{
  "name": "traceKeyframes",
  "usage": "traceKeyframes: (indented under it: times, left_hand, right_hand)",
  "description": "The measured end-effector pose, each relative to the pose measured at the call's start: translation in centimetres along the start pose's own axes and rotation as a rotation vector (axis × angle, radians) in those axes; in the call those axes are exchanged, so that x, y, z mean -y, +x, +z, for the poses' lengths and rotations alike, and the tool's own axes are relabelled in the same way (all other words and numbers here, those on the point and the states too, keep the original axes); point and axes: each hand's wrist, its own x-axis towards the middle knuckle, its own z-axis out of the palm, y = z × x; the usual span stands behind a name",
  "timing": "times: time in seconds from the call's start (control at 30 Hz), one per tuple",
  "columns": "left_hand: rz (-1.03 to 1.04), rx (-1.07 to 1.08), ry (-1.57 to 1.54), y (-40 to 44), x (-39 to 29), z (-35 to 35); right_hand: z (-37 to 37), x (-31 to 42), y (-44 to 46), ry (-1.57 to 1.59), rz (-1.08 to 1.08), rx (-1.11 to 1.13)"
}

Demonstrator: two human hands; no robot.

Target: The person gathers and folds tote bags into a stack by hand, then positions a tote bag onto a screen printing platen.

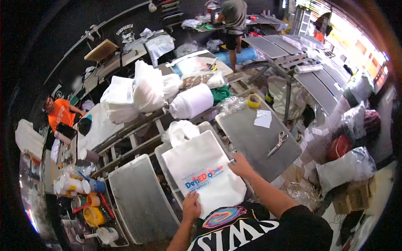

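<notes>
A white tote bag [201, 154] lies flat on a grey board [161, 152] in front of me, its handles spread toward the far end. Blue and red "DepED" lettering [197, 182] shows across it, with a smaller copy to the right. My left hand [191, 206] rests on the bag's lower left side, fingers stretched out below the print. At the right edge, my right hand [241, 165] has its fingers drawn together beside the small print. Something small and pale shows at those fingertips; what they pinch is hidden.
Scissors [278, 144], yellow tape [253, 101] and a white paper piece [263, 119] lie on the right board [251, 138]. Stacked white bags [146, 90] and a white roll [192, 101] stand beyond. Ink tubs [94, 215] sit at left. Two other people are farther off.
</notes>
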Motion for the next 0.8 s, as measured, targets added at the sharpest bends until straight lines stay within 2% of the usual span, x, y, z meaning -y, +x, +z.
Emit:
traceKeyframes:
  times: [0.07,0.2,0.3,0.33,0.37,0.43,0.47,0.5,0.57,0.6,0.7,0.77,0.8]
  left_hand:
    - [-0.009,-0.035,0.002,0.3,-0.1,-0.1]
    - [0.002,-0.112,-0.039,0.3,0.0,0.1]
    - [-0.001,-0.074,-0.043,0.2,1.6,1.0]
    - [0.02,-0.175,-0.015,0.4,0.8,0.5]
    - [-0.14,-0.088,-0.148,0.3,0.8,-0.5]
    - [-0.578,0.006,-0.257,-0.3,2.4,-1.5]
    - [-0.659,-0.001,-0.31,1.2,1.7,-4.9]
    - [-0.519,-0.117,-0.267,0.2,5.9,-3.9]
    - [-0.682,-0.099,-0.192,0.1,8.9,-8.2]
    - [-0.701,-0.091,-0.039,-0.4,11.8,-9.7]
    - [-0.793,0.017,0.302,-2.7,17.8,-13.5]
    - [-0.854,0.192,0.434,-1.5,18.1,-17.7]
    - [-0.858,0.194,0.434,-0.5,18.3,-19.5]
  right_hand:
    - [1.2,2.6,1.6,-0.066,-0.295,-0.154]
    - [2.0,11.7,1.8,-0.141,-0.431,-0.016]
    - [4.9,13.8,1.1,-0.181,-0.57,0.109]
    - [6.9,14.7,0.4,-0.214,-0.64,0.148]
    - [8.1,14.7,-0.4,-0.256,-0.627,0.207]
    - [8.8,15.5,-1.1,-0.462,-0.394,0.496]
    - [10.6,12.6,-0.9,-0.521,-0.402,0.55]
    - [11.2,11.0,-1.2,-0.506,-0.435,0.53]
    - [12.4,8.8,-1.2,-0.512,-0.449,0.507]
    - [12.4,9.2,-0.7,-0.494,-0.419,0.545]
    - [11.7,9.9,-0.2,-0.47,-0.37,0.608]
    - [11.6,10.6,0.0,-0.462,-0.356,0.62]
    - [11.5,11.0,0.1,-0.467,-0.342,0.619]
